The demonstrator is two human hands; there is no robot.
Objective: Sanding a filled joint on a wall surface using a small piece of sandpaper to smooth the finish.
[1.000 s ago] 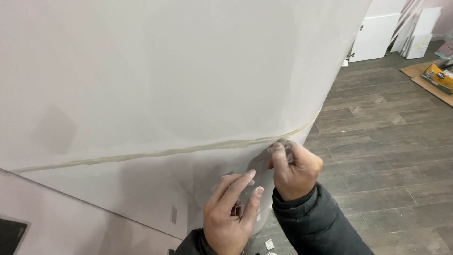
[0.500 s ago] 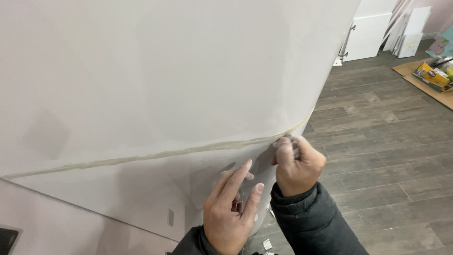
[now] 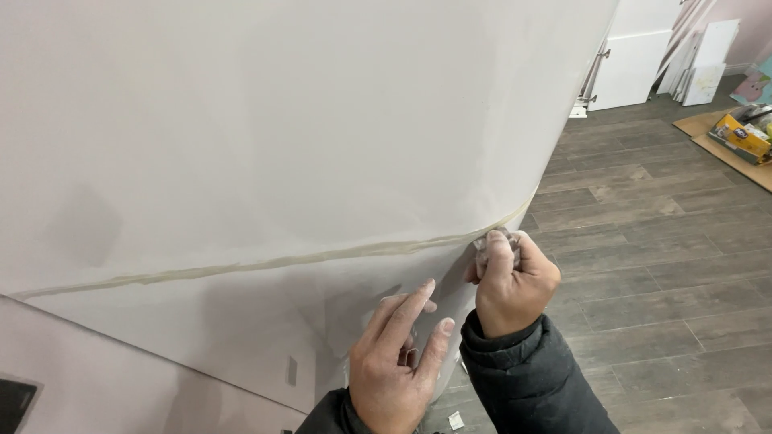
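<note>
A: How are the fingers seen?

B: The right hand point(image 3: 513, 281) is curled into a fist, and a bunched end of clear plastic sheeting point(image 3: 492, 245) is pinched in it, just below the tape line point(image 3: 322, 259). The fingers of the left hand point(image 3: 398, 366) are spread and laid flat against the sheeting lower down; nothing is gripped there.

A: And where is the sheeting found?

B: It is hung over the white wall point(image 3: 281, 120), beneath the pale strip of tape that is run across it, near the wall's corner. Dark wood flooring point(image 3: 659, 241) is seen to the right, with white boards point(image 3: 700, 60) leaned far off.
</note>
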